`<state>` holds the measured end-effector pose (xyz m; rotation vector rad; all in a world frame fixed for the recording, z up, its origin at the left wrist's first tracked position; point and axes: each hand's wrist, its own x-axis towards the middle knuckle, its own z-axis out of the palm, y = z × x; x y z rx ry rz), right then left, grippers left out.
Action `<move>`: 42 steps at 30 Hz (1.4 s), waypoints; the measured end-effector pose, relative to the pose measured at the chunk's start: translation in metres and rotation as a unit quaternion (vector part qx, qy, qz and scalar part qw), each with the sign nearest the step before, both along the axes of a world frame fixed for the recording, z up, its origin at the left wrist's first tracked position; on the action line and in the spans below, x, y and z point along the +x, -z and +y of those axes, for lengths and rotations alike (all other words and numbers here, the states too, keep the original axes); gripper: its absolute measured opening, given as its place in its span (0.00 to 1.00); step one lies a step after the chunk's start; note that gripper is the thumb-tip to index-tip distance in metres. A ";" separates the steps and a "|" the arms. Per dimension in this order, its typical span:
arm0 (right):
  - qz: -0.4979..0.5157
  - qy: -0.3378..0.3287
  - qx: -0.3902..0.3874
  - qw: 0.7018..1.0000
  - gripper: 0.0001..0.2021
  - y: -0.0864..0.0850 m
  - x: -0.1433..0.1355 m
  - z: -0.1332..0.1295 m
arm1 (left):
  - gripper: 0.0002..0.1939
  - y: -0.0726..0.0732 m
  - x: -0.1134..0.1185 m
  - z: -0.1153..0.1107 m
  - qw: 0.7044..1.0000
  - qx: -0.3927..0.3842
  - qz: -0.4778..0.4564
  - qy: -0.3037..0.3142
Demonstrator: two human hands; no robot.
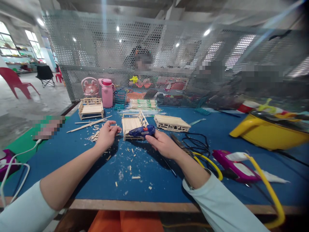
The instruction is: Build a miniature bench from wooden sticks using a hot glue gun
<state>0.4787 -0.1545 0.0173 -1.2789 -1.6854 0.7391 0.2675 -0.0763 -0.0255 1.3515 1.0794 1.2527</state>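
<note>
My right hand [162,142] is closed around a blue hot glue gun [142,131]. Its nozzle points left across the front of a small bed-like frame made of wooden sticks [132,123]. To the left of that frame is my left hand [107,133], fingers bent and drawn together in a pinch; what they hold, if anything, is too small to make out. Under and beside it lies a heap of short cut sticks [94,136]. Longer wooden sticks [89,123] rest behind the heap. Another stick model [172,123] lies to the right of the frame.
A finished-looking stick model [90,109] and a pink bottle [107,93] stand at the back left, bundled sticks [143,103] beyond. Rightward are a black cable [198,145], a purple tool [238,166] and a yellow pan [272,132]. A perforated screen [101,48] borders the table.
</note>
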 end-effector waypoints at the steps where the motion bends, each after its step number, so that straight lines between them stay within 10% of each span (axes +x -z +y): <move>1: -0.020 -0.014 -0.002 1.000 0.12 0.000 0.001 0.000 | 0.09 0.000 -0.001 0.000 1.000 0.003 0.005 -0.002; 11: 0.064 -0.071 -0.057 0.994 0.21 -0.006 0.026 0.002 | 0.14 -0.004 -0.004 -0.003 0.998 0.042 0.050 -0.015; 15: 0.118 0.013 0.036 0.992 0.17 -0.012 0.051 0.009 | 0.13 -0.006 -0.003 -0.008 0.996 0.066 0.063 -0.023; 22: -0.276 0.348 0.055 0.894 0.20 -0.008 0.099 0.043 | 0.12 -0.013 0.002 -0.026 0.977 0.149 0.149 -0.001; 34: -0.447 0.371 0.073 0.811 0.21 -0.008 0.069 0.046 | 0.08 -0.016 0.006 -0.040 0.922 0.271 0.275 0.038; 37: -0.340 0.295 0.218 0.866 0.17 -0.022 0.035 0.031 | 0.08 -0.016 0.006 -0.040 0.907 0.290 0.300 0.049; 39: -0.290 0.093 0.211 0.929 0.13 -0.024 0.010 0.024 | 0.08 -0.017 0.006 -0.038 0.903 0.295 0.308 0.051; 42: -0.249 -0.035 0.159 0.955 0.10 -0.013 -0.016 0.020 | 0.08 -0.016 0.004 -0.035 0.898 0.300 0.317 0.049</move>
